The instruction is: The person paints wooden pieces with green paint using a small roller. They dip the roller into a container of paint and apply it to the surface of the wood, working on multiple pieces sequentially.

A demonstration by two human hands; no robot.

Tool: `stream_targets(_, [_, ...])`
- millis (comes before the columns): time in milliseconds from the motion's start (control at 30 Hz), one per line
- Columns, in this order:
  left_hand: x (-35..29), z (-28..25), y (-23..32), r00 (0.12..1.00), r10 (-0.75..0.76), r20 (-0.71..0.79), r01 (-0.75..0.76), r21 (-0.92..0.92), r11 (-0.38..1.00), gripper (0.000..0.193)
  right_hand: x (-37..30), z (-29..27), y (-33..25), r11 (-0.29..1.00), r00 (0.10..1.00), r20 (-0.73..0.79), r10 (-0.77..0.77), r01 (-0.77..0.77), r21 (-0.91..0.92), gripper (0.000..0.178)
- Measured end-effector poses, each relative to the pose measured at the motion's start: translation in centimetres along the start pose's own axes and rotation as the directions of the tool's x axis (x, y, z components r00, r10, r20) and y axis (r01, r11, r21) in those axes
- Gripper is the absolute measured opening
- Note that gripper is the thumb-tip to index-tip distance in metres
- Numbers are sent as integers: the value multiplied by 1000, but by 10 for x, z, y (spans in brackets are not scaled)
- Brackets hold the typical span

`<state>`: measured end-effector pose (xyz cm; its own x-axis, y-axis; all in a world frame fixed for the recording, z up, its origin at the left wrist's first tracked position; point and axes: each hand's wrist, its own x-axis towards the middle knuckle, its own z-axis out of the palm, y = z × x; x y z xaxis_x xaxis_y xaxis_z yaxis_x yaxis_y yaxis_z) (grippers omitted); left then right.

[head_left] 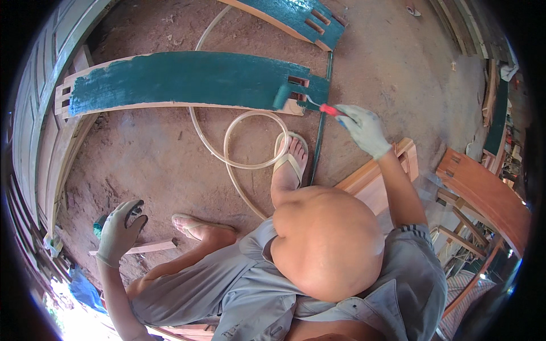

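My right hand (362, 130), in a pale glove, is closed round the red handle (330, 110) of a small paint roller. Its green roller head (281, 97) is at the slotted right end of a long curved wooden board (187, 79), which is mostly coated in dark green. Bare wood shows at the board's left end, along its near edge and by the right-hand slots. At the lower left my left hand (120, 232), also gloved, is held apart from the board, thumb and fingers curved with a gap between. Something green (99, 226) shows at its outer side; I cannot tell what.
A second green slotted board (296, 20) lies beyond. Clear hose (256, 113) loops over the dirt floor near my sandalled foot (291, 156). Bare wood (378, 182) lies under my right arm. An orange-brown board (483, 193) is at right, panels (34, 125) at left.
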<state>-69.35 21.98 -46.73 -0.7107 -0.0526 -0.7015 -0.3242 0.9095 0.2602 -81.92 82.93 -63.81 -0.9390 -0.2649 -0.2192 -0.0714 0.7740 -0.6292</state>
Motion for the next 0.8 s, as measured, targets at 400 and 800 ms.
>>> stream_targets(400, [-7, 2, -13, 999, -1, -34, 0, -31, 1000, 43, -10, -27, 34, 962, 990, 87, 112, -86, -258, 33])
stream_targets(800, [-6, -3, 0, 998, -19, -59, 17, -34, 999, 43, 46, 5, 0, 990, 989, 109, -105, 114, -79, 32])
